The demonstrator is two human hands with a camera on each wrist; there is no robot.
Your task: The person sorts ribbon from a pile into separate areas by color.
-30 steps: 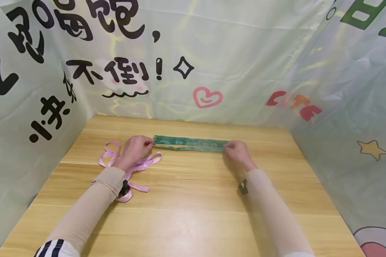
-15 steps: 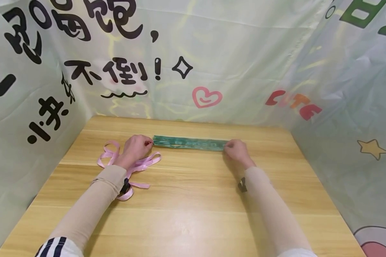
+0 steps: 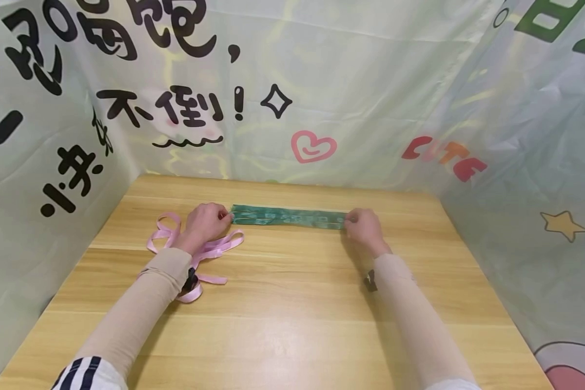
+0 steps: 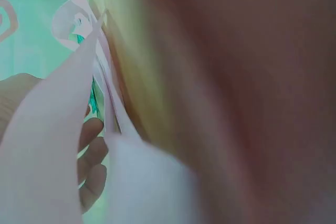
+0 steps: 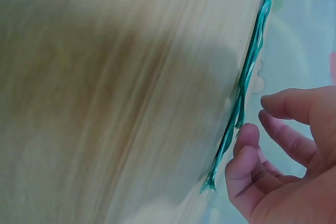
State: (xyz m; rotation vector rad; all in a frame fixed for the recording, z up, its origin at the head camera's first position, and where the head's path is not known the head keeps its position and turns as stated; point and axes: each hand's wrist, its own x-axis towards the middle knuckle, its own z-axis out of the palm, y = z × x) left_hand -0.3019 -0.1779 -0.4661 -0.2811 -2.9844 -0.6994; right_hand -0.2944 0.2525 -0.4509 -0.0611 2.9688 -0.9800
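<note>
A green ribbon (image 3: 287, 216) lies stretched sideways across the rear of the table, its strands side by side. At its left end my left hand (image 3: 206, 222) pinches it between thumb and finger; in the left wrist view, pink ribbon hides part of that hand. My right hand (image 3: 364, 230) is at the other end. In the right wrist view its thumb and index finger are a little apart with no ribbon between them, and its bent lower fingers are close beside the green strands (image 5: 251, 59). Whether they touch is unclear.
A loose tangle of pink satin ribbon (image 3: 214, 252) lies under and around the left wrist. The wooden table (image 3: 283, 303) is bordered at the back and sides by printed cloth (image 3: 370, 97).
The gap between the green strands has closed, and they now lie together. My right hand has shifted slightly right and away from me. The left hand stays nearly in place.
</note>
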